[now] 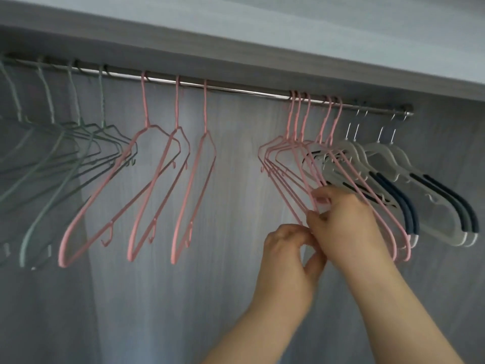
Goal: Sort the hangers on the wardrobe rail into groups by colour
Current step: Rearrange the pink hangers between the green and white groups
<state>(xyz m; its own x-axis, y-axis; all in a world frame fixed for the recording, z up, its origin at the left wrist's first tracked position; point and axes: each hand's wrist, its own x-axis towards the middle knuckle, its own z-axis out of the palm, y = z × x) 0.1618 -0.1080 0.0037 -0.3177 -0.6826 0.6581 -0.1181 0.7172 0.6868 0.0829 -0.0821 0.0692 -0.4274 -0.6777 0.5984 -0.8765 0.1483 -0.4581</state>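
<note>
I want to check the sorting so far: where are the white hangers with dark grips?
In the head view, the white hangers hang at the far right end of the rail, just right of the pink bunch both hands are holding.

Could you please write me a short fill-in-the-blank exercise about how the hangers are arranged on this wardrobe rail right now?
1. The hangers at the far left end of the rail are pale ____ in colour.
2. Exactly ____ pink hangers hang spaced apart near the middle of the rail.
3. The right hand and left hand are both at the cluster of ____ hangers.
4. The hangers with dark padded shoulders hang at the far ____ end of the rail.

Missing words: green; three; pink; right
</note>
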